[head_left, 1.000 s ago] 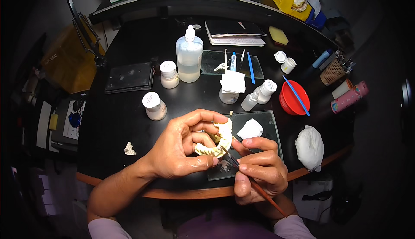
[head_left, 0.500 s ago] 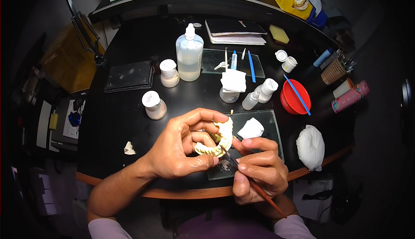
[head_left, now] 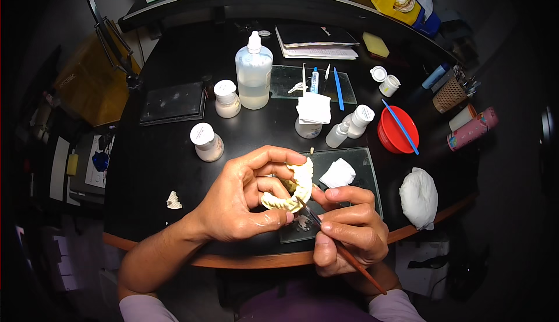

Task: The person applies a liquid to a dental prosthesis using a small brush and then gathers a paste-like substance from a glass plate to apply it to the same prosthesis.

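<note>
A pale yellow, horseshoe-shaped dental model (head_left: 303, 179) is held up over the desk by my left hand (head_left: 241, 196), thumb and fingers gripping its two ends. My right hand (head_left: 355, 229) pinches a thin brush (head_left: 358, 266) with a reddish-brown handle. The brush's dark tip touches or sits very close to the front of the model. Below both hands lies a glass slab (head_left: 367, 176) with a whitish smear (head_left: 303, 224) on it and a folded white tissue (head_left: 338, 173). One small yellowish piece (head_left: 311, 151) rests by the slab's far edge.
Beyond my hands stand white-capped jars (head_left: 208, 142), a clear squeeze bottle (head_left: 254, 77) and a small dropper bottle (head_left: 338, 134). To the right are a red bowl (head_left: 391, 138) with a blue stick across it and a white cloth bundle (head_left: 419, 198). A beige fragment (head_left: 174, 200) lies at left.
Hardly anything differs. The view has shifted very slightly, and both hands keep almost the same pose, with the brush tip still at the model's front.
</note>
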A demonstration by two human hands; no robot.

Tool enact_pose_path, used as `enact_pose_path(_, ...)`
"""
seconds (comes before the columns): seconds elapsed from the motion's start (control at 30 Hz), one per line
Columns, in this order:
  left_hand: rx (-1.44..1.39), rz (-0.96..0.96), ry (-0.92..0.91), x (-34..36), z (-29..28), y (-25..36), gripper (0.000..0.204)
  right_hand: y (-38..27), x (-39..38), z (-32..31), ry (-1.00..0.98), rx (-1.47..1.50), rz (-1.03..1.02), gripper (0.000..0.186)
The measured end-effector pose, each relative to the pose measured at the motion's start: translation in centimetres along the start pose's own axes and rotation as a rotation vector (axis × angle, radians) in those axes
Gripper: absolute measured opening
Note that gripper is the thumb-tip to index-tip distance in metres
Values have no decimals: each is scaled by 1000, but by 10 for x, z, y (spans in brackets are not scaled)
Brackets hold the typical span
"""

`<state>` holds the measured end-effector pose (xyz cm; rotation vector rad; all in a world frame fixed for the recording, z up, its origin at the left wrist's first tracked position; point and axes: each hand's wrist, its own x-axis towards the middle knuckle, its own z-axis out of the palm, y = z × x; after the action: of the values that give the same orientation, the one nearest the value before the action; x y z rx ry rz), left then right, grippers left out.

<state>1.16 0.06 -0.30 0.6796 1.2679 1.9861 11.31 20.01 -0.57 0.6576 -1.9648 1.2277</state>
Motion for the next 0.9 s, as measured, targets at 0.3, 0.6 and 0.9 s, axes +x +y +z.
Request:
enact_pose_path(0.3, 8, 7, -2, 0, 0, 0, 77, 1, 0, 1, 9, -2, -14, 18)
enact_pose_path(0.6, 6, 3, -2, -1, -1, 0, 77, 0, 0, 1, 12, 3, -12, 18)
enact_pose_path(0.9, 11, 7, -2, 0, 0, 0, 77, -1, 1, 0, -3, -13, -10, 19)
